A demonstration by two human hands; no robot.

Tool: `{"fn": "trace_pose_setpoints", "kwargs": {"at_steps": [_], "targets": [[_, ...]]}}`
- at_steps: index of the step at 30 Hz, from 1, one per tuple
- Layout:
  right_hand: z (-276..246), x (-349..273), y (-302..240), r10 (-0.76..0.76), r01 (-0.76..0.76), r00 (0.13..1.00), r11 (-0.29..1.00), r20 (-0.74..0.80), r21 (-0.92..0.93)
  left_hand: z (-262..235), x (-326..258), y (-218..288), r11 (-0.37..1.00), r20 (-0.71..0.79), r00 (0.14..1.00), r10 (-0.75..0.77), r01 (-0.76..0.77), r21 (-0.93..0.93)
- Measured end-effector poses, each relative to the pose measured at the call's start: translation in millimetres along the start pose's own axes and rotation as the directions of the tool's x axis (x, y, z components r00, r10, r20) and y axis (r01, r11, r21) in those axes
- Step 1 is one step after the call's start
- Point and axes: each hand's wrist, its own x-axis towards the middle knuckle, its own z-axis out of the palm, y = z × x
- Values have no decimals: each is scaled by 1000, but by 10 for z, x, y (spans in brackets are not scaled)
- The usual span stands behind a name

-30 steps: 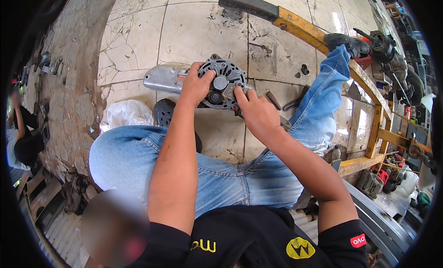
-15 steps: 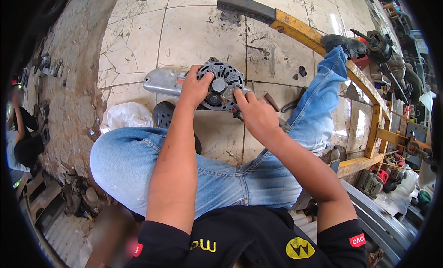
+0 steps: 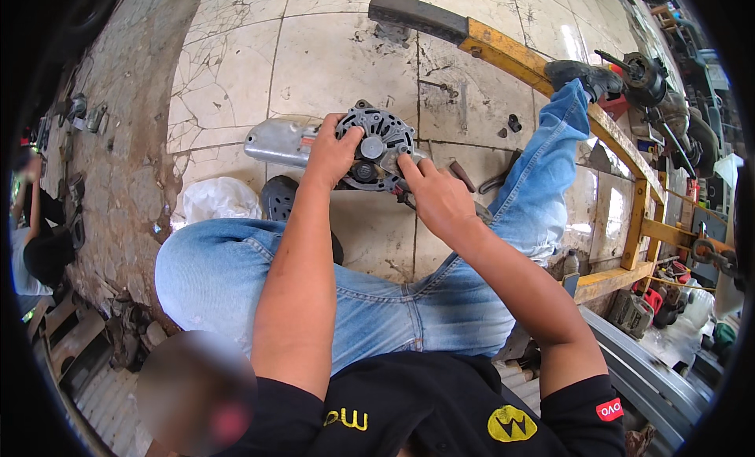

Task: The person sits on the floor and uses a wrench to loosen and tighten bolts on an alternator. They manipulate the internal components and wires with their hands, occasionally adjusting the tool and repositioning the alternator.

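Both hands grip a round, slotted grey metal alternator (image 3: 381, 128) in front of me, its vented end facing up. My left hand (image 3: 333, 152) is wrapped round its left side, with the thumb resting on the upper face. On the opposite side, the fingers of my right hand (image 3: 434, 188) bend against the lower right edge, their tips partly hidden. A short red and black piece (image 3: 403, 197) shows by the right fingers. Beneath and left of the alternator lies a long silver metal cover (image 3: 275, 142), touching or close to my left hand.
A yellow steel frame (image 3: 511, 54) with a black end crosses the upper right, next to my shoe. A white plastic bag (image 3: 220, 199) lies left on the tiled floor (image 3: 346, 52). Small metal parts and a bolt-like rod (image 3: 437, 85) lie beyond. Other people are at the left edge and lower left.
My hands and the alternator stay almost in place. At the lower left, the blurred head of a nearby person has come further into view.
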Motion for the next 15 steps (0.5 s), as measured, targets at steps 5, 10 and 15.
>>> {"fn": "trace_pose_setpoints", "kwargs": {"at_steps": [5, 10, 15], "targets": [[-13, -1, 69, -59, 59, 998, 998, -23, -5, -5, 33, -41, 999, 19, 1000, 17, -16, -34], [10, 13, 6, -6, 6, 1000, 1000, -3, -21, -5, 18, -31, 1000, 7, 1000, 4, -4, -11], [38, -28, 90, -64, 64, 997, 998, -48, -17, 1, 11, -41, 999, 25, 1000, 19, -18, -42]]}}
